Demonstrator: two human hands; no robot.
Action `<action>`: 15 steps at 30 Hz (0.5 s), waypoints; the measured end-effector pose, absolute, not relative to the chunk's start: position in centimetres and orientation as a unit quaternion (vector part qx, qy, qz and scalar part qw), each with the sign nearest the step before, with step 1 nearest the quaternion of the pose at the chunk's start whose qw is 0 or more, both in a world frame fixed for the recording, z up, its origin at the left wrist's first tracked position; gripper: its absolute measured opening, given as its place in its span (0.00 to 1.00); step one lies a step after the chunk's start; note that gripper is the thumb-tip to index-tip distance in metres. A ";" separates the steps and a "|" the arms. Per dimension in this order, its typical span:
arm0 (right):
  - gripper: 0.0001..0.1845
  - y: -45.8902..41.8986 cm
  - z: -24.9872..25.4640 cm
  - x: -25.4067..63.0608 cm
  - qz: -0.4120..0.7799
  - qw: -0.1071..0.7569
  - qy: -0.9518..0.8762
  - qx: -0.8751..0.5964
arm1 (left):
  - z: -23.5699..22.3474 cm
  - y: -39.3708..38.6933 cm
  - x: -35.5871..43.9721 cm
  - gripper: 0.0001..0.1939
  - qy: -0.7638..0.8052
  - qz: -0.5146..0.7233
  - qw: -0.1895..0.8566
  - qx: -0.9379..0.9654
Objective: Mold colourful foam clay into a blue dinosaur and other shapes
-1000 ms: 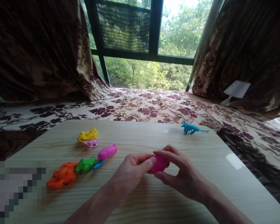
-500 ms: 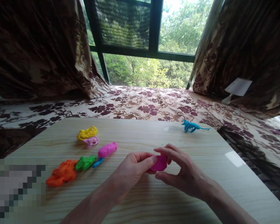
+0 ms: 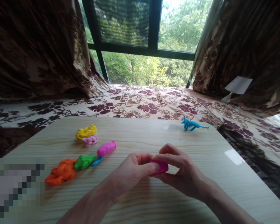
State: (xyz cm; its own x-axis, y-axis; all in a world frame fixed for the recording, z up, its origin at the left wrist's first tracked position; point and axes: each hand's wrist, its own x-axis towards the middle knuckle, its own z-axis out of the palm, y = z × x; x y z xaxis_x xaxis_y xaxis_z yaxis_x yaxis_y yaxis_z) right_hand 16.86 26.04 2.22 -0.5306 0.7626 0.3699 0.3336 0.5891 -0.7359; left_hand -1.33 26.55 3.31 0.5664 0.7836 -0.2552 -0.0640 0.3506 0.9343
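A small piece of pink modelling clay (image 3: 163, 167) is held just above the table between both hands. My left hand (image 3: 140, 166) pinches it from the left, its thumb lying across the near face. From the right, the fingers and thumb of my right hand (image 3: 180, 166) close on its top and bottom edges. Part of the clay is covered by the fingers. To the left lies a thick pink clay roll (image 3: 106, 148), touching a short blue clay strip (image 3: 97, 161). Beside them are a green clay lump (image 3: 84, 161) and a larger orange one (image 3: 62, 172).
Farther back on the pale wooden table (image 3: 135, 130) are a yellow clay lump (image 3: 86, 132) and a light purple one (image 3: 90, 140). A blue clay animal figure (image 3: 191, 124) stands near the far right corner. A white lamp (image 3: 238, 85) is beyond, by the curtain.
The fingers and thumb of my right hand have closed onto the pink clay, which was held mainly by my left hand before. The clay has tilted slightly. The view has shifted a little.
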 end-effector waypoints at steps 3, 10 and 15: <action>0.22 26.1 2.2 17.1 0.311 0.349 -0.814 -0.344 | 3.1 26.5 -1.2 0.11 0.385 0.305 0.731 0.474; 0.26 26.3 2.3 17.4 0.303 0.368 -0.799 -0.366 | 3.0 26.5 -0.8 0.11 0.381 0.365 0.753 0.394; 0.32 26.2 2.4 17.1 0.269 0.354 -0.818 -0.366 | 2.9 26.3 -0.8 0.11 0.381 0.351 0.750 0.411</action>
